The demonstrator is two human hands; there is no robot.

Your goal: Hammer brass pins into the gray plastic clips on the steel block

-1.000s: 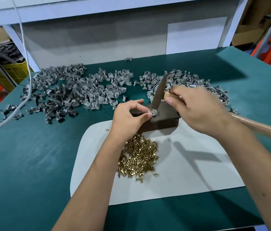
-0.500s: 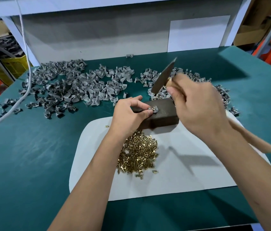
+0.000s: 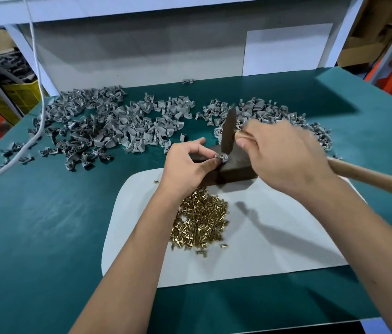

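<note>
A dark steel block [image 3: 237,168] sits at the far edge of a white mat [image 3: 274,237]. My left hand [image 3: 186,168] pinches a gray plastic clip [image 3: 221,158] on top of the block. My right hand [image 3: 284,155] grips the wooden handle of a hammer [image 3: 228,132] close to its dark head, whose lower end is down at the clip. A heap of brass pins [image 3: 201,221] lies on the mat just in front of the block.
Loose gray clips lie in a wide pile [image 3: 108,126] at the back left and a smaller pile [image 3: 269,114] behind the block. A white cable [image 3: 38,97] hangs down at the left. The green table [image 3: 45,237] ends at a wall behind.
The hammer head rose off the clip half a second ago and has come back down onto it. My left hand kept hold of the clip on the block.
</note>
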